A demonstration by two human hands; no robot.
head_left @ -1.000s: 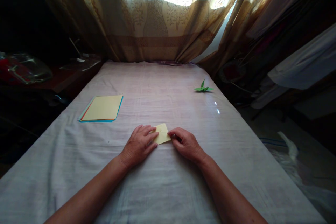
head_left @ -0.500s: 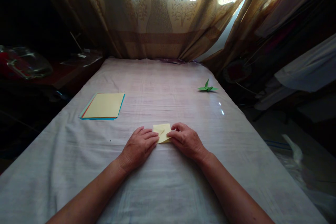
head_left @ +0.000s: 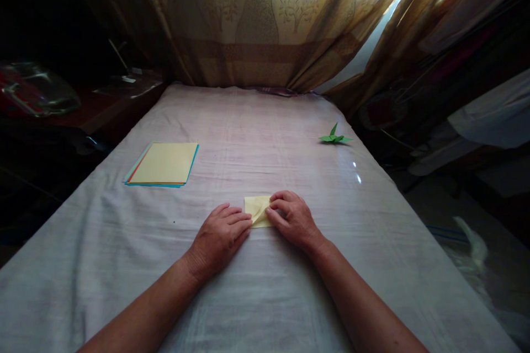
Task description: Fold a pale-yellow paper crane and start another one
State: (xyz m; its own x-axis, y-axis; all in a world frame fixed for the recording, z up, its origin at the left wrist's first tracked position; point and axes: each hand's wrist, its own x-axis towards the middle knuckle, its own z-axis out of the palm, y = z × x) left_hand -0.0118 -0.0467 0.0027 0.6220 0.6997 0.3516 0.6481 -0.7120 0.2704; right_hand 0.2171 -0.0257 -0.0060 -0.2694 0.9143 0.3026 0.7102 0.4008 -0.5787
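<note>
Both hands are on a small yellow paper point(head_left: 257, 210) in the middle of the table point(head_left: 265, 287), which has a white cloth on it.

The left hand point(head_left: 220, 236) lies flat, palm down, fingers close together. Its tips press the paper's left edge to hold it down. It grips nothing.

The right hand point(head_left: 292, 218) is curled, w/ fingers bent in narrow. Its tips pinch or press the paper's right side. Can't tell if a flap is held between the fingers or just pushed flat.

What changed: 1 s ago the right hand was only at the paper's right corner & more of the paper showed. Now that hand has slid in over it, so less yellow shows. The left hand has hardly moved. There's a slanted crease on the paper. So I think a fold is being pressed down, and the paper is getting smaller, fold by fold.

Other things: a stack of colored sheets point(head_left: 163, 164), yellow on top, lies far left, well apart from the hands. A green paper bird point(head_left: 333, 137) sits far right near the table edge. Curtains point(head_left: 265, 22) hang at the back.
</note>
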